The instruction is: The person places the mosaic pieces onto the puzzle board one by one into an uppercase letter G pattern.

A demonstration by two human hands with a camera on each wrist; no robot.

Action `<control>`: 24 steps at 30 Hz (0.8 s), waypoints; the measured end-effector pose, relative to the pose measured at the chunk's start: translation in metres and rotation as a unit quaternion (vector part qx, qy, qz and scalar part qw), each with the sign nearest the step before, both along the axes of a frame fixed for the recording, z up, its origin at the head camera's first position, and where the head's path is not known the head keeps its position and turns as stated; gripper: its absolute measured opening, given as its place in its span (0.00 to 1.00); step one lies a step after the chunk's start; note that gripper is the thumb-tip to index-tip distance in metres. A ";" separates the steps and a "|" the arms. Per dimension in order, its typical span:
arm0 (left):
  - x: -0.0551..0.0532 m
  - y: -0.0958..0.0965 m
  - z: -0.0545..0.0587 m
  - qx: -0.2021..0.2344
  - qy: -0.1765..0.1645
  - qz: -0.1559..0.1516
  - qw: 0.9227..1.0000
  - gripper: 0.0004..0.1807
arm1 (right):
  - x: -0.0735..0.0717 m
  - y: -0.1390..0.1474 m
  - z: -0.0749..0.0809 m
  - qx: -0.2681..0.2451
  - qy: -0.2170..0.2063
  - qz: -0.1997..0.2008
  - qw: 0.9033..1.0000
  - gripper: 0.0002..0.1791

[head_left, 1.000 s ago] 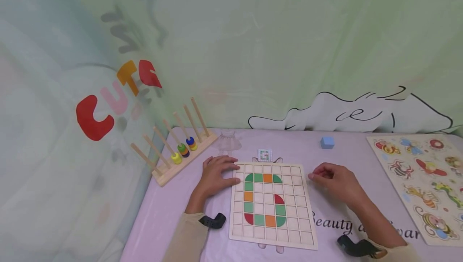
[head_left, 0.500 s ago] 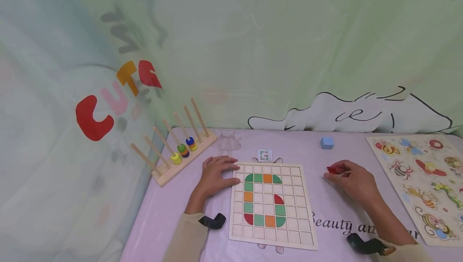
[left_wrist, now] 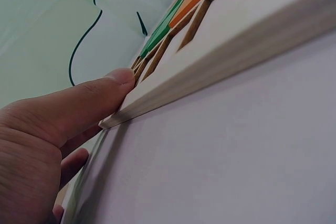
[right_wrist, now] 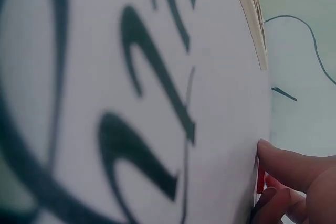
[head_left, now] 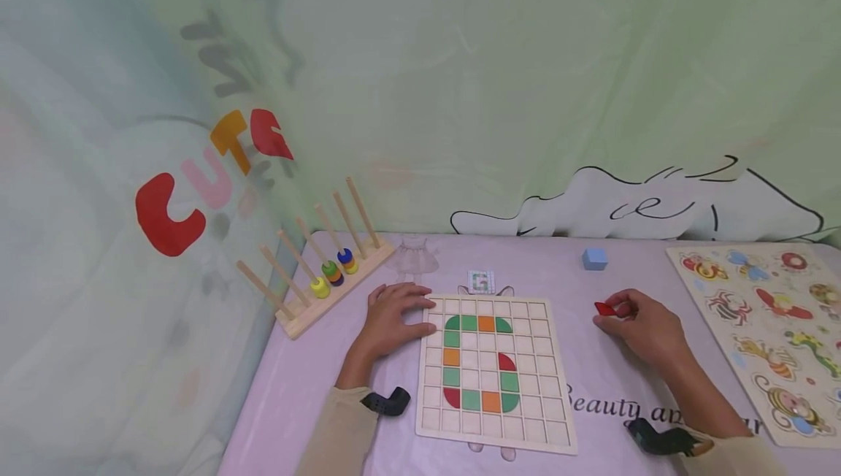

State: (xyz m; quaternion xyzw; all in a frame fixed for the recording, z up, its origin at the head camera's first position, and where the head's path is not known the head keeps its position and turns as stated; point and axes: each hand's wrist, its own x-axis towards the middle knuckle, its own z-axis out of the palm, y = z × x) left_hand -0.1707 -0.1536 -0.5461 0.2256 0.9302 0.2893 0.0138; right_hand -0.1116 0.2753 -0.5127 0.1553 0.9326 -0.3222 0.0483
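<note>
A square wooden grid board (head_left: 552, 366) lies on the table, with green, orange and red tiles (head_left: 469, 398) set in a G-like outline. At the board's upper left edge rests my left hand (head_left: 392, 317), its thumb and fingertips touching the rim. The left wrist view shows that thumb (left_wrist: 89, 95) laid against the wooden frame. To the right of the board, my right hand (head_left: 644, 326) pinches a small red tile (head_left: 604, 309) between thumb and fingers. In the right wrist view only a strip of the red tile (right_wrist: 260, 177) shows beneath the thumb.
Behind the board lies a small pattern card (head_left: 481, 282). A blue block (head_left: 594, 260) stands farther right. A wooden peg rack (head_left: 342, 288) with several coloured rings is at the left, and an insect picture puzzle (head_left: 755, 315) at the right. Curtains hang behind.
My right hand has moved right, away from the board's edge, and the red tile now shows between its fingers. The left hand and the tiles on the board stay as they were.
</note>
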 end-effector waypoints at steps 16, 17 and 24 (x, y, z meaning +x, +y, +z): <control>0.001 -0.002 0.000 0.008 -0.003 0.000 1.000 0.22 | 0.002 -0.002 -0.001 0.031 0.026 0.057 0.998 0.22; 0.001 -0.002 0.000 0.008 -0.004 0.001 1.000 0.22 | 0.002 -0.002 -0.001 0.029 0.022 0.059 0.998 0.23; 0.002 0.001 0.003 0.007 -0.009 0.003 1.000 0.22 | 0.003 0.004 0.009 -0.015 -0.020 0.087 0.996 0.27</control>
